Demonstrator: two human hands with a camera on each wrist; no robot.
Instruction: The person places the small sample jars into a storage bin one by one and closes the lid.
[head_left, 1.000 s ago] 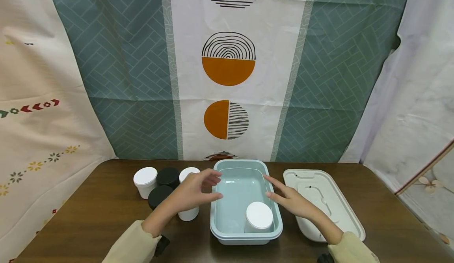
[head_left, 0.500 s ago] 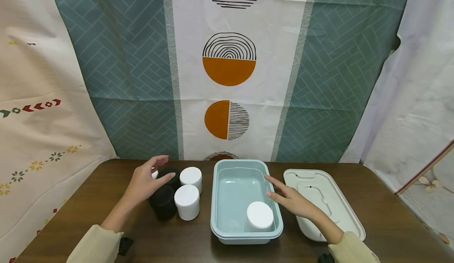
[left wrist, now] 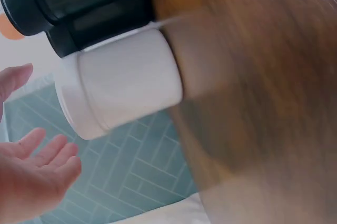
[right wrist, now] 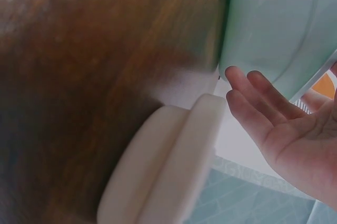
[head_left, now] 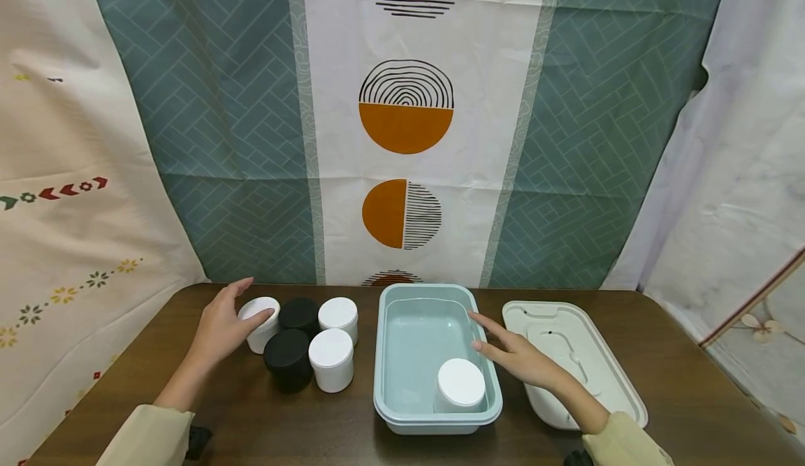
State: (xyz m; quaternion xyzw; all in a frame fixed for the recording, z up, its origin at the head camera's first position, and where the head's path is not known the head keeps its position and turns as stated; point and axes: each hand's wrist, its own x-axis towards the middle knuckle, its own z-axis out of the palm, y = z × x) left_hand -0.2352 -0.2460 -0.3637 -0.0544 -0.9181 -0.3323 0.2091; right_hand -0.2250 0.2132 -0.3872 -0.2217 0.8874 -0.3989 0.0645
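My left hand (head_left: 220, 325), thumb and fingers spread, is beside the back-left white jar (head_left: 262, 333); the thumb overlaps the jar's lid in the head view. In the left wrist view, that white jar (left wrist: 124, 79) stands against dark jars, and the hand is near its lid, holding nothing. Two black jars (head_left: 288, 355) and two more white jars (head_left: 331, 360) are grouped to its right. My right hand (head_left: 522, 360) has relaxed fingers at the right rim of a pale blue tub (head_left: 411, 351). One white jar (head_left: 460, 382) stands inside the tub's near right corner.
A white tub lid (head_left: 606, 368) lies on the brown wooden table (head_left: 679, 396), right of the tub and partly under my right forearm. Behind the table hangs a patterned curtain (head_left: 251, 137), with light cloth on both sides.
My left hand has moved left, from the tub's left rim past the grouped jars to the far-left white jar, uncovering the others. The right hand stays at the tub.
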